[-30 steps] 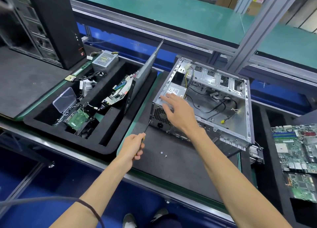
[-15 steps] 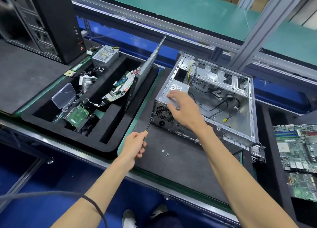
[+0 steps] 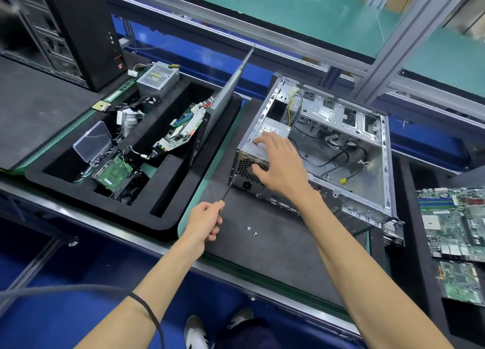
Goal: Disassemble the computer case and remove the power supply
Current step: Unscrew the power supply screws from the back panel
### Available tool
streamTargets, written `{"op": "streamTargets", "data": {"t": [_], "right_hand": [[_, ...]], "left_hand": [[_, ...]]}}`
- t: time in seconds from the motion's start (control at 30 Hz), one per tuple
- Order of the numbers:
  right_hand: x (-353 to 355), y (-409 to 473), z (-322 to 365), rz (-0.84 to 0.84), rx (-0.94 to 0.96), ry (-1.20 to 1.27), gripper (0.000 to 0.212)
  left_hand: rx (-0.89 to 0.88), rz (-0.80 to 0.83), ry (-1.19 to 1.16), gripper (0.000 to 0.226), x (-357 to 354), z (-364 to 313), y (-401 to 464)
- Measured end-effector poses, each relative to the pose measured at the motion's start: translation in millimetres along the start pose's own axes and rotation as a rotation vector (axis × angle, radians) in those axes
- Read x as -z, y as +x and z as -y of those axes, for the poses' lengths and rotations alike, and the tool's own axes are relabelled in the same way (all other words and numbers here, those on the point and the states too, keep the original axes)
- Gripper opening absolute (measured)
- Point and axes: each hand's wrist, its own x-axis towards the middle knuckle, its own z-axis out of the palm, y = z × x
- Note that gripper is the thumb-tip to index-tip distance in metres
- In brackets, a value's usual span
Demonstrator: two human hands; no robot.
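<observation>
Steadying power supply [image 3: 265, 136], its label unreadable.

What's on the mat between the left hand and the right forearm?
In the head view, two small loose screws lie on the dark mat between the left hand and the right forearm; otherwise bare.

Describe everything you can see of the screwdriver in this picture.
The screwdriver is slim, with a dark metal shaft and a handle showing yellow and black where it leaves the fist. The left hand grips the handle. It slants up and right, its tip at the lower left corner of the power supply at the rear of the computer case, which lies on its side.
</observation>
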Motion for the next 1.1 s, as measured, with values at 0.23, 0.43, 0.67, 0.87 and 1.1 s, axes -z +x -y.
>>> {"op": "streamTargets", "data": {"t": [0.23, 0.43, 0.67, 0.87, 1.1], "right_hand": [[1.4, 0.6, 1.4, -0.012, -0.014, 0.02, 0.05], [1.8, 0.2, 3.1, -0.033, -0.023, 0.038, 0.05], [0.9, 0.8, 4.1, -0.039, -0.033, 0.038, 0.049], [0.7, 0.6, 4.7, -0.045, -0.035, 0.035, 0.049], [0.9, 1.0, 5.3, -0.025, -0.041, 0.022, 0.05]], "left_hand": [[0.011, -0.003, -0.003, 0.02, -1.6, 1.1, 6.5], [-0.013, -0.017, 0.012, 0.021, -2.8, 3.4, 9.0], [-0.268, -0.161, 0.398, 0.026, -0.7, 10.5, 8.5], [-0.077, -0.019, 0.062, 0.024, -2.7, 10.5, 11.7], [-0.06, -0.048, 0.059, 0.025, -5.5, 12.1, 15.0]]}}
